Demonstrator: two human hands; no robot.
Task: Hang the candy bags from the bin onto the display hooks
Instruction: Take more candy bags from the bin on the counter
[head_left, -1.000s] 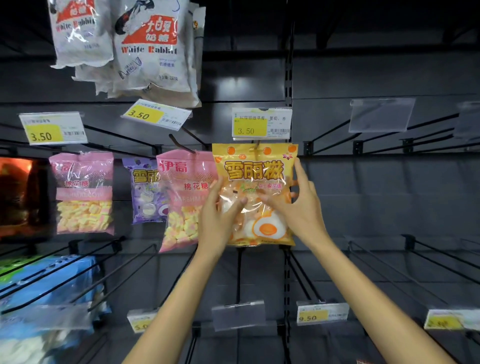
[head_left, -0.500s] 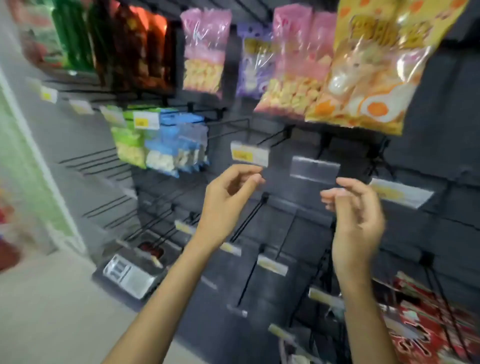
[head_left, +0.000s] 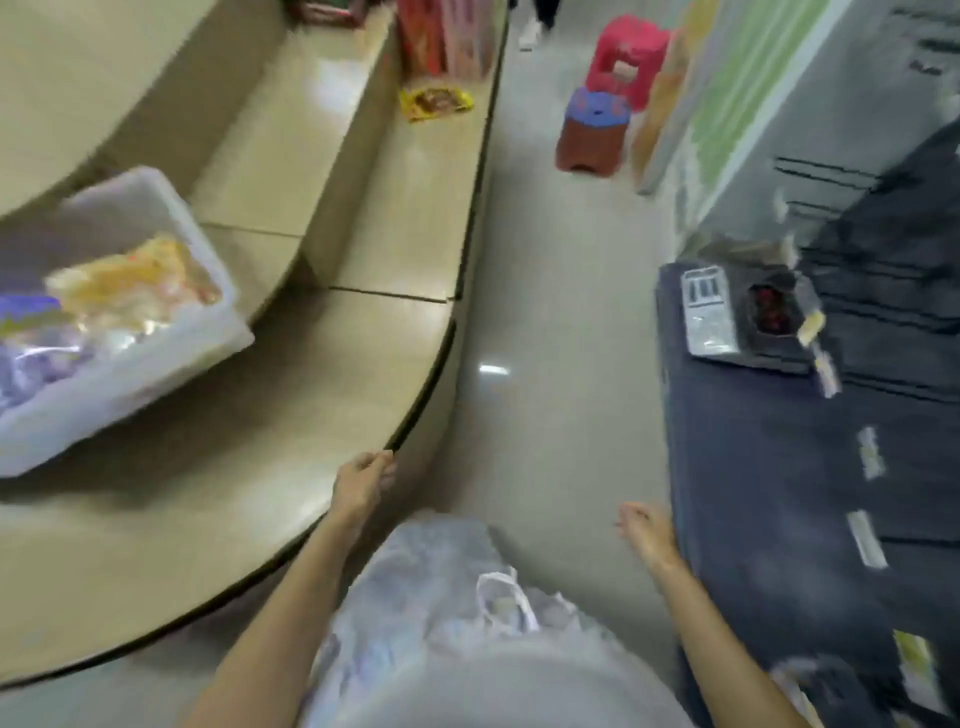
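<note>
The white bin (head_left: 156, 332) sits at the left edge of the frame on the beige curved worktop (head_left: 322, 395), tilted in the view. The candy bags (head_left: 130, 291) lie inside it, a yellow-orange one on top and purple ones under it toward the far left. From both hands the bin lies up and to the left in the picture. Its long side appears to run from lower left to upper right, though the blur makes this uncertain.

The left hand (head_left: 363, 480) is at the lower middle of the frame, at the dark edge of the worktop. It is clearly the nearer one to the bin, but still well apart from it. Its fingers (head_left: 382, 462) are curled loosely and hold nothing; whether they really touch the edge I cannot tell, because the picture is smeared. The right hand (head_left: 647, 530) hangs at the lower right, beside the dark display rack (head_left: 779, 467), with the fingers half open and empty.

I judge that the step now is to go to the bin for the next bag, and the left hand has the shorter way, reaching across the worktop up and left.
</note>
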